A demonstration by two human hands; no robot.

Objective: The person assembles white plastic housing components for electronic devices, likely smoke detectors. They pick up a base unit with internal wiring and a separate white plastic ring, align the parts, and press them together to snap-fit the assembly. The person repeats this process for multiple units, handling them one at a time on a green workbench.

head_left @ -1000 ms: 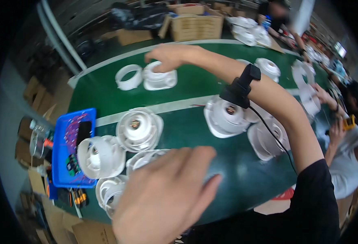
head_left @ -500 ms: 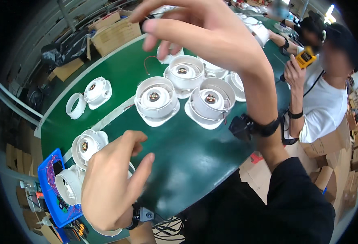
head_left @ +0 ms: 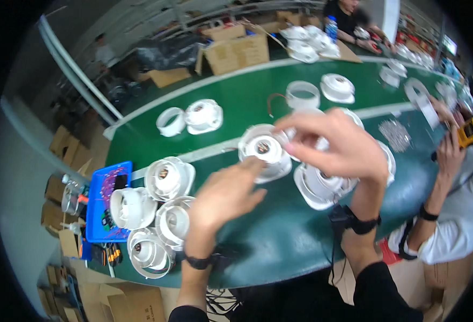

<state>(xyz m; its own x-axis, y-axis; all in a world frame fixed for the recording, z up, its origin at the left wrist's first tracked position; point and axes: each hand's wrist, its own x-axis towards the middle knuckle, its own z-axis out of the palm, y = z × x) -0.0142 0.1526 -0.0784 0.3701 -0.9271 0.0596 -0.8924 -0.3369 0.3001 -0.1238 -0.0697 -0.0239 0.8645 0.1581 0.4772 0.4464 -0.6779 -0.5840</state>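
A round white fan housing [head_left: 255,140] with a copper-coloured motor centre stands on the green table between my hands. My left hand [head_left: 223,198] reaches in from the front, fingers stretched and thumb apart; the fingertips overlap the housing's near edge, and whether they touch is unclear. Over the housing's right side hovers my right hand [head_left: 341,147], its thumb and fingers apart. I see nothing held in either hand. Below the right hand sits another white housing [head_left: 314,196], partly hidden by the hand and wrist.
Several white housings [head_left: 166,180] cluster at left beside a blue tray [head_left: 99,231] of wires and small parts. Farther back lie a white ring [head_left: 171,122] and another housing [head_left: 204,115]. A pile of small metal parts [head_left: 394,134] lies at right, near a person holding a yellow device [head_left: 468,133].
The view has swung left, so the table contents appear shifted right. My right hand has come down toward the housings, and my left hand has moved from the left cluster to the middle housing.
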